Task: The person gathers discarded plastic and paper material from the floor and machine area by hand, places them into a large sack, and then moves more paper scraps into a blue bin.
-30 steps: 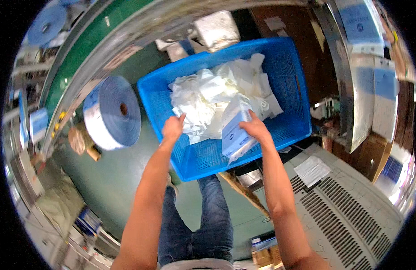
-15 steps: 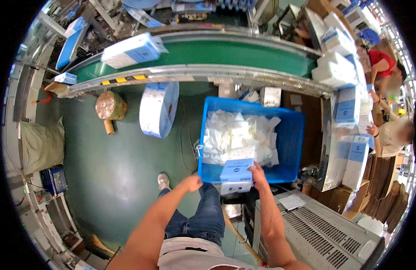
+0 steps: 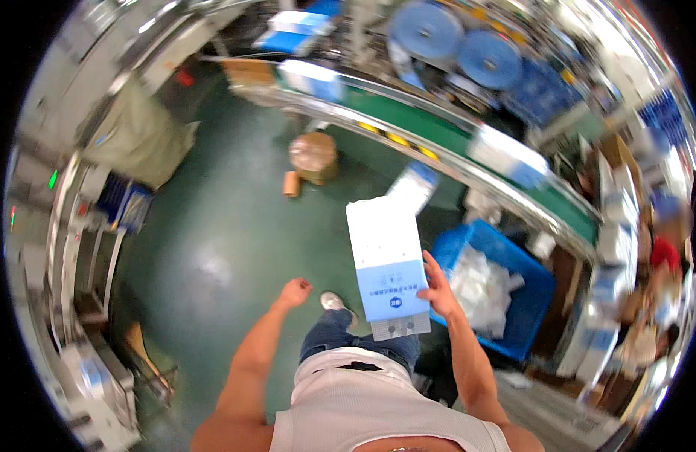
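Observation:
My right hand (image 3: 436, 288) grips the right edge of a white-and-blue package (image 3: 389, 260), with the thumb on its blue face. The package is held out in front of my body, white end away from me, above the floor and left of a blue plastic bin (image 3: 532, 324). White crumpled sheets (image 3: 479, 294) lie inside that bin. My left hand (image 3: 293, 292) hangs over the floor to the left of the package, fingers curled, with nothing seen in it.
A green conveyor belt (image 3: 408, 111) crosses ahead, carrying a white-and-blue package (image 3: 510, 156). A brown roll (image 3: 314, 157) and a partly hidden white-blue roll (image 3: 414, 187) stand on the floor. At left sits a large sack (image 3: 141, 139). Other people work at far right.
My right hand has lifted the package away from over the bin. My view has swung left, so the bin now appears farther right. The left hand stays apart from the package.

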The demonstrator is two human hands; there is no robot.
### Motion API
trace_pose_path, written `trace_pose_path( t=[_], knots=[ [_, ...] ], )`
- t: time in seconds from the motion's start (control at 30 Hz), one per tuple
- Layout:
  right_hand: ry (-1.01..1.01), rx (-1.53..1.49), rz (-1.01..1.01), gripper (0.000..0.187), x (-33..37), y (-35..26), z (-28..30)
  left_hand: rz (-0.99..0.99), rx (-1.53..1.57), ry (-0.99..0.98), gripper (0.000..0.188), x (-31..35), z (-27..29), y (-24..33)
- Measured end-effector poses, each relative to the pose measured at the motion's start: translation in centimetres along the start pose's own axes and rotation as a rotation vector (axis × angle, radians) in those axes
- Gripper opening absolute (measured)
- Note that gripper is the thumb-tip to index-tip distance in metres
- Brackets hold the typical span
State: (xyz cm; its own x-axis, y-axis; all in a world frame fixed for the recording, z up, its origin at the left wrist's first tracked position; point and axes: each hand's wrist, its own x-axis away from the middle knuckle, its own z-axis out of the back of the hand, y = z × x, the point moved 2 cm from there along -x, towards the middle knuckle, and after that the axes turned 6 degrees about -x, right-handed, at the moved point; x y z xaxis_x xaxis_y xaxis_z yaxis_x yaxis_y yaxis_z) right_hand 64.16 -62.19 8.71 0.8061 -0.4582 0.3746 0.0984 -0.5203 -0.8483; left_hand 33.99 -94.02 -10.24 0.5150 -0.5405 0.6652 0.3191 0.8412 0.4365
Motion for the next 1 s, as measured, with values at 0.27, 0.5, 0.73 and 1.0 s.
trace_pose_path(
  t=[0.27,0.5,0.73,1.0],
  knots=[
    [-0.56,0.824,0.901,0.083,-12.0,0.8,-27.3,0.16,0.477,0.427,0.037,15.0,12.4,-13.1],
    [-0.952,0.968,1.064,0.071,-19.1,4.1,-43.7,0.257,1.213,0.766,0.034,25.0,11.5,-17.1],
    [-0.995,0.698,0.383,0.069,-25.1,9.0,-58.8,0.26,1.481,0.89,0.035,25.3,19.0,-23.2],
    [-1.004,0.395,-0.319,0.079,-29.7,18.9,-79.2,0.044,2.026,1.042,0.069,21.1,29.6,-35.7]
  ],
)
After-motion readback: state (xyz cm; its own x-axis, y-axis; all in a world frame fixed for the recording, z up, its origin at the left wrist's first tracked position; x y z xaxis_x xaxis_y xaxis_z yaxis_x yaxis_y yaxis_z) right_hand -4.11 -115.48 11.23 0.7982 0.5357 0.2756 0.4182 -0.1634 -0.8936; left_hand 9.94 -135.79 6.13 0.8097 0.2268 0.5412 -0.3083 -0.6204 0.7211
